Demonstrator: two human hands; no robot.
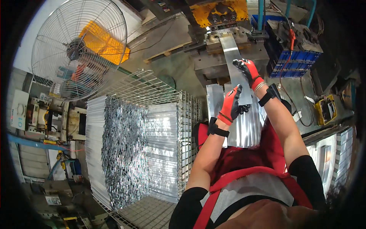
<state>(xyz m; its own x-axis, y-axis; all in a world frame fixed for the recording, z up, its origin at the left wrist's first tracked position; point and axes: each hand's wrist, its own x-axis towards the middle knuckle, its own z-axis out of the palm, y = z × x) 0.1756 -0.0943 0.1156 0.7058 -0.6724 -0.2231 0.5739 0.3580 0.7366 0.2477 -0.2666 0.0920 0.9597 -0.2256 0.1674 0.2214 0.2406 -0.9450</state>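
A long, flat, shiny metal strip reaches from in front of me to the die of a press. My left hand, in a red and black glove, is closed on the strip's near end at its left edge. Farther along, my right hand, gloved the same way, grips the strip's right edge. Below my hands lies a stack of similar metal strips over my lap. More strips show just left of the held one. The strip's far tip is hard to make out against the die.
A wire mesh cage at my left holds many stacked metal strips. Beyond it stands a large fan. Blue crates stand right of the press, with a red-handled cable hanging there. A yellow bin sits at right.
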